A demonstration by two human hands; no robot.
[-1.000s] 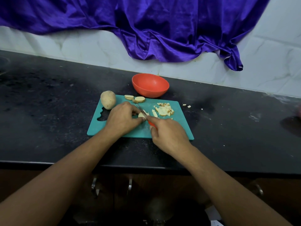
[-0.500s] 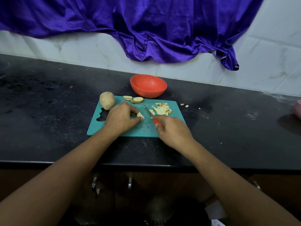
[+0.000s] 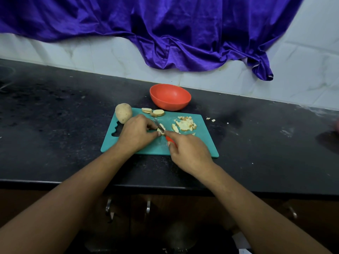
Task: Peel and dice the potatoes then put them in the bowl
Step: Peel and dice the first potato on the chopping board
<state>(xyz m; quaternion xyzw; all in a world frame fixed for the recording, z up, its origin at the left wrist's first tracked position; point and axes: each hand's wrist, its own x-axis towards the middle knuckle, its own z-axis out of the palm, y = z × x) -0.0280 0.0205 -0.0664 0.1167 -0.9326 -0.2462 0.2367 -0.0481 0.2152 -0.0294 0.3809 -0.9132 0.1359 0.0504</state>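
Observation:
On the teal cutting board (image 3: 203, 143), my left hand (image 3: 136, 132) pinches a small potato piece (image 3: 161, 130) at the board's middle. My right hand (image 3: 189, 153) grips a red-handled knife (image 3: 166, 134), and its blade lies across that piece. A pile of diced potato (image 3: 185, 124) sits to the right on the board. Two potato slices (image 3: 153, 112) lie at the board's far edge. A whole unpeeled potato (image 3: 123, 113) rests at the far left corner. Just behind the board stands the orange bowl (image 3: 170, 97), with nothing visible inside.
The board lies on a black counter (image 3: 55, 116) whose front edge runs under my forearms. A few potato crumbs (image 3: 210, 119) lie on the counter right of the board. Purple cloth (image 3: 165, 30) hangs on the tiled wall behind. Cabinet handles (image 3: 109, 208) show below.
Half a second ago the knife blade was lifted off to the right of the piece; now it is back on the piece held by my left hand. The view shifted slightly.

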